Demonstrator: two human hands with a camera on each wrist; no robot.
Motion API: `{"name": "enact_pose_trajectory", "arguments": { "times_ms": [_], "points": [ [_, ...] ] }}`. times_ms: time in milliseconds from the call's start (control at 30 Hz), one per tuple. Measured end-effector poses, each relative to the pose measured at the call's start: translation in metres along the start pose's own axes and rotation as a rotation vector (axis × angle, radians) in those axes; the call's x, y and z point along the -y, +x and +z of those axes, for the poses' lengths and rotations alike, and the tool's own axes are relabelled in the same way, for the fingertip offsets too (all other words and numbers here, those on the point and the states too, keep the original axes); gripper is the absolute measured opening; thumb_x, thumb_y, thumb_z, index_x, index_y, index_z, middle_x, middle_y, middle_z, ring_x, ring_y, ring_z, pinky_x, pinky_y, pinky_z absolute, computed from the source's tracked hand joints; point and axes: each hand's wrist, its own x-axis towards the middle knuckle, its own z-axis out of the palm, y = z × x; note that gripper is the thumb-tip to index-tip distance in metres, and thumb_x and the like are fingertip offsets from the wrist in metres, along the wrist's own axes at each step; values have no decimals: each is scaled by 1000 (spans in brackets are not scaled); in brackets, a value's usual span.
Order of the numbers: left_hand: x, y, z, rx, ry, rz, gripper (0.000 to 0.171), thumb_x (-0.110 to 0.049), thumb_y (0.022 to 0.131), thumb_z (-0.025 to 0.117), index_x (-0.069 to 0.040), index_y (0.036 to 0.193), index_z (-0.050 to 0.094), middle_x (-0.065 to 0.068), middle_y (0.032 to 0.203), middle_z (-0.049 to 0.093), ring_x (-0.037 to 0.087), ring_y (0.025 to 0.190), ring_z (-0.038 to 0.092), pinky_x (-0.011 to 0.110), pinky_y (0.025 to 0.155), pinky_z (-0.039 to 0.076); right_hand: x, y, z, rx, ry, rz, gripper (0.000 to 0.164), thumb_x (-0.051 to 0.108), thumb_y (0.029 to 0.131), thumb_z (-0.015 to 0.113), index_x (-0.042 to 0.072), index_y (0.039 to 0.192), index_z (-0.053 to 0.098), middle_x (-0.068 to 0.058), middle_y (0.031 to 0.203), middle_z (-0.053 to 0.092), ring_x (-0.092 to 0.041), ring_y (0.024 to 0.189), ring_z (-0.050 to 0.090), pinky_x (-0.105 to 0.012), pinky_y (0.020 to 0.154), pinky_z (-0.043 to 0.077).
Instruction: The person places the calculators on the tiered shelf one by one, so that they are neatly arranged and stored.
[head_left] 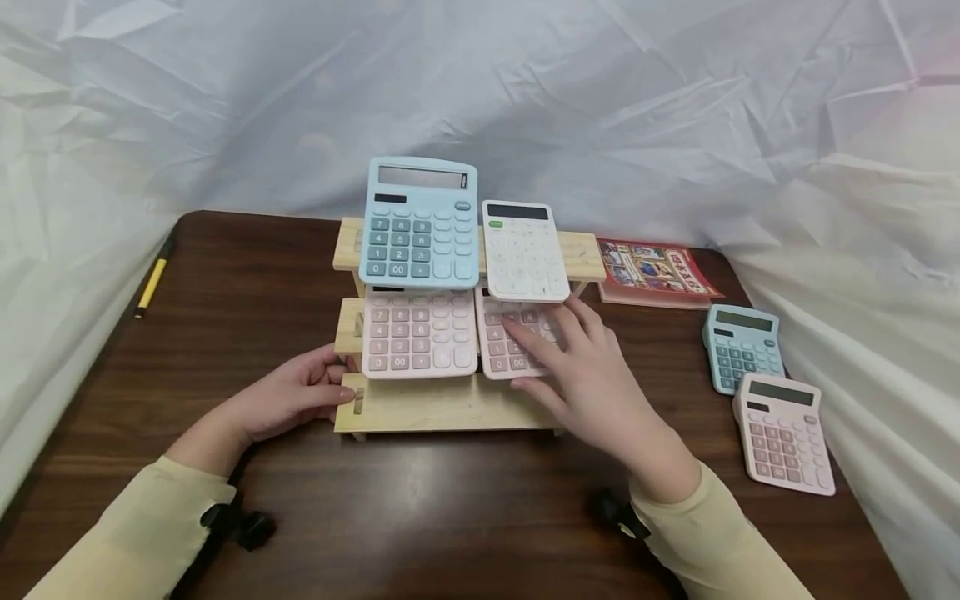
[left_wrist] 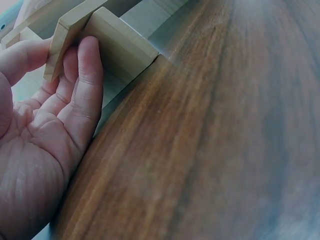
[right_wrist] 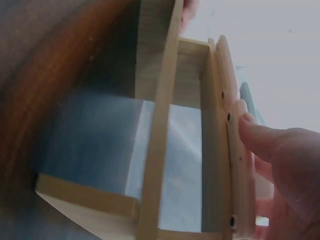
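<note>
A wooden three-step display rack (head_left: 442, 408) stands mid-table, its lowest step bare. My left hand (head_left: 288, 392) pinches the rack's left end at the lowest step; in the left wrist view the thumb and fingers lie on either side of the wooden board (left_wrist: 60, 42). On the middle step, my right hand (head_left: 596, 383) holds the right pink calculator (head_left: 497, 337), thumb at its front edge and index finger over the keys. Another pink calculator (head_left: 420, 337) lies beside it. Above, a blue calculator (head_left: 420, 225) and a white calculator (head_left: 525, 250) rest on the top step, partly covering the pink ones.
Right of the rack lie another blue calculator (head_left: 742, 342) and a pink calculator (head_left: 785, 433), touching or nearly so. A red illustrated booklet (head_left: 656, 271) lies behind the rack's right end. A yellow-and-black pen (head_left: 152, 283) is at the table's left edge. White sheeting (head_left: 480, 83) surrounds the table.
</note>
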Motion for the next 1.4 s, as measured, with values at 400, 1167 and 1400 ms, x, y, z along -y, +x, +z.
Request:
{"name": "enact_pose_trajectory", "arguments": {
  "times_ms": [400,1167,1400],
  "points": [
    [-1,-1,-1,-4,13,-4,53,-3,99,53,2,142,22,29,122,56,40,103,62,50,78,54,1,5,9,-89,46,31,64,55,86,65,31,143,48,-8,150,34,-40,135,24,-60,94,32],
    [-1,-1,-3,7,13,-2,54,-3,99,52,2,143,21,29,123,56,40,104,62,51,79,54,-11,12,16,-93,67,38,61,52,85,68,27,139,52,-10,141,40,-37,132,27,-55,97,29],
    [-2,-1,-3,-3,18,-15,55,-4,99,52,2,144,21,29,124,55,40,105,62,51,80,54,-13,13,20,-117,64,20,61,39,85,73,26,139,50,-11,141,40,-37,132,28,-54,104,25]
  ]
}}
